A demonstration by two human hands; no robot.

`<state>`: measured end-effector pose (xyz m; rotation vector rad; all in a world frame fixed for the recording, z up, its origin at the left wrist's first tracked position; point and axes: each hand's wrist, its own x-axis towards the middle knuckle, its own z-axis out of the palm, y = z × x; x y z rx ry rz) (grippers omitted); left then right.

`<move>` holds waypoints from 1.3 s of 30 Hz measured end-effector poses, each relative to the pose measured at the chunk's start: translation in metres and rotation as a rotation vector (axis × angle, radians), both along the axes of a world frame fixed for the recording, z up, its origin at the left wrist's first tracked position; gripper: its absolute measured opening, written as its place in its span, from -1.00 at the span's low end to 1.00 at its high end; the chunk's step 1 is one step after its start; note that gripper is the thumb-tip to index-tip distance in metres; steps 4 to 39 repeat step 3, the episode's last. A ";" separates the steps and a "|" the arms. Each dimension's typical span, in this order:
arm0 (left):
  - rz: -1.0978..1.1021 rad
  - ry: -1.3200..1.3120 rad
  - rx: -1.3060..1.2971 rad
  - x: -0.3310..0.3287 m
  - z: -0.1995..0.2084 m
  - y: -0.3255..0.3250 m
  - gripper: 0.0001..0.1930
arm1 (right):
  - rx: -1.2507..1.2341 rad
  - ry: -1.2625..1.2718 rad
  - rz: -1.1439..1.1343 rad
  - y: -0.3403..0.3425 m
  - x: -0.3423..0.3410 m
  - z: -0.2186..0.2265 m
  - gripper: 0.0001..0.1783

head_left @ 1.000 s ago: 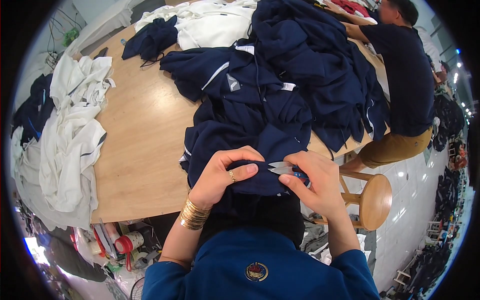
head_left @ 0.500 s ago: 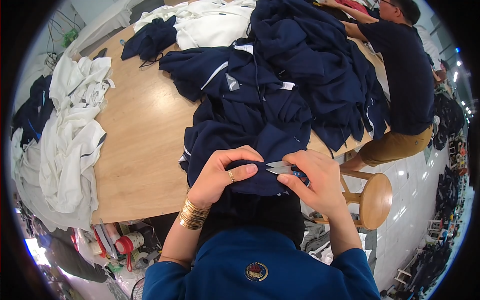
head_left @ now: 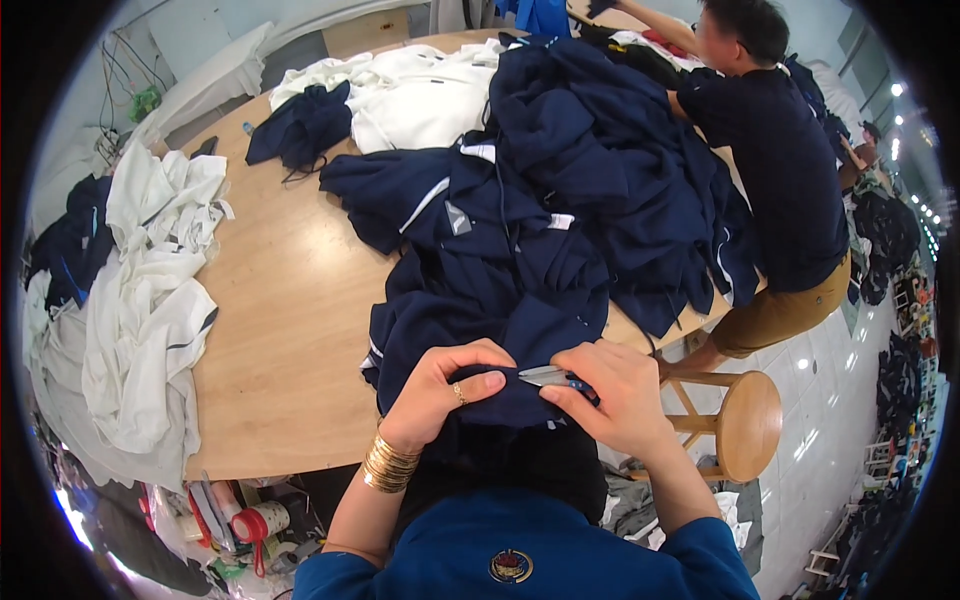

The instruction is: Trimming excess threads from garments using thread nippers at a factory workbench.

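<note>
My left hand (head_left: 452,386) pinches an edge of a navy blue garment (head_left: 470,275) between thumb and fingers, close to my body at the table's front edge. In my right hand (head_left: 615,392) is a pair of small thread snips (head_left: 546,376) with silver blades and a blue handle. The blade tips point left and touch the pinched edge near my left thumb. The blades lie close together. Whether a thread is between them is too small to tell. The navy garment drapes over the table's edge.
More navy garments (head_left: 640,180) and white garments (head_left: 420,95) pile up on the wooden table (head_left: 280,320). White cloth (head_left: 150,290) hangs over its left side. A wooden stool (head_left: 748,428) stands at the right. A co-worker (head_left: 775,170) reaches across the table's far right.
My view has tipped up, so everything sits lower. The snips' blades have closed together, and their tips have come closer to my left fingers. The co-worker's arm is stretched farther out.
</note>
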<state>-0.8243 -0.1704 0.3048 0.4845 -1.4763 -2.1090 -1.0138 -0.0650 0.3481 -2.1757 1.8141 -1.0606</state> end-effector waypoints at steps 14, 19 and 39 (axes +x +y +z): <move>-0.014 -0.003 0.010 0.000 0.001 -0.002 -0.87 | 0.009 0.011 -0.008 -0.002 0.000 0.003 -0.75; -0.014 -0.003 0.010 0.000 0.001 -0.002 -0.87 | 0.009 0.011 -0.008 -0.002 0.000 0.003 -0.75; -0.014 -0.003 0.010 0.000 0.001 -0.002 -0.87 | 0.009 0.011 -0.008 -0.002 0.000 0.003 -0.75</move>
